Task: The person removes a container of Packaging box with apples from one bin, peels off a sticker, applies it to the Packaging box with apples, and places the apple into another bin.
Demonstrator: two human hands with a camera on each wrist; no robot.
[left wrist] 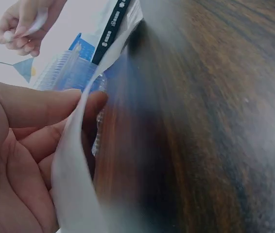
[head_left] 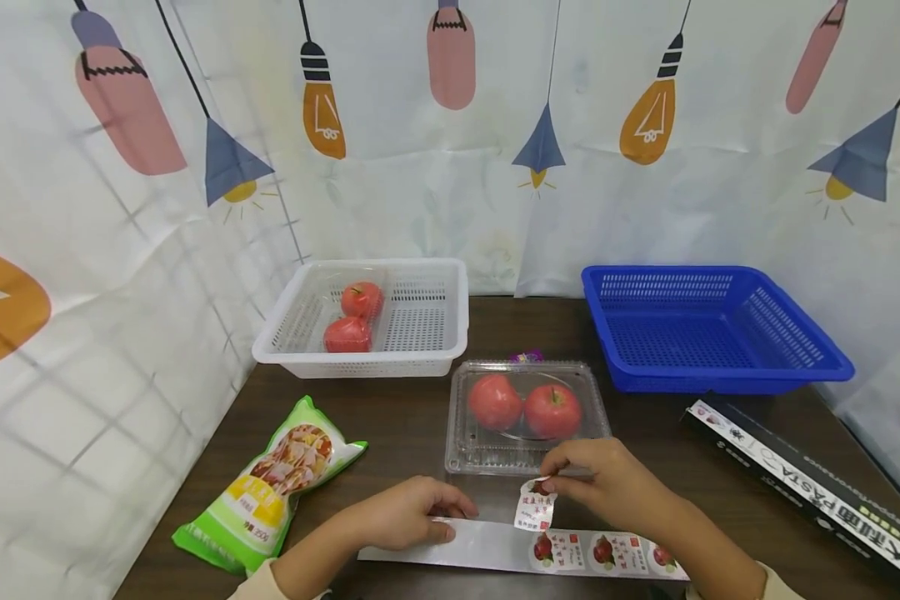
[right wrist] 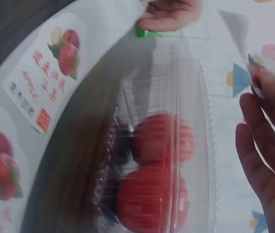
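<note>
My right hand [head_left: 607, 483] pinches a peeled apple sticker [head_left: 536, 505] between thumb and finger, above the sticker strip. My left hand [head_left: 412, 512] pinches the edge of that white sticker strip [head_left: 487, 546], as the left wrist view shows. Several apple stickers remain on the strip's right part; its left part is bare. Just beyond the hands sits a lidded clear plastic box [head_left: 457, 450] with two red apples [head_left: 552, 411] inside. The right wrist view shows the held sticker [right wrist: 237, 29] hanging from the fingertips, apart from the box.
A white basket [head_left: 375, 362] at the back left holds another clear box with two apples. The blue basket [head_left: 720, 379] stands back right. A green food bag [head_left: 270, 492] lies left; a long black pasta box [head_left: 817, 492] lies right. Something small and purple [head_left: 527, 357] is behind the box.
</note>
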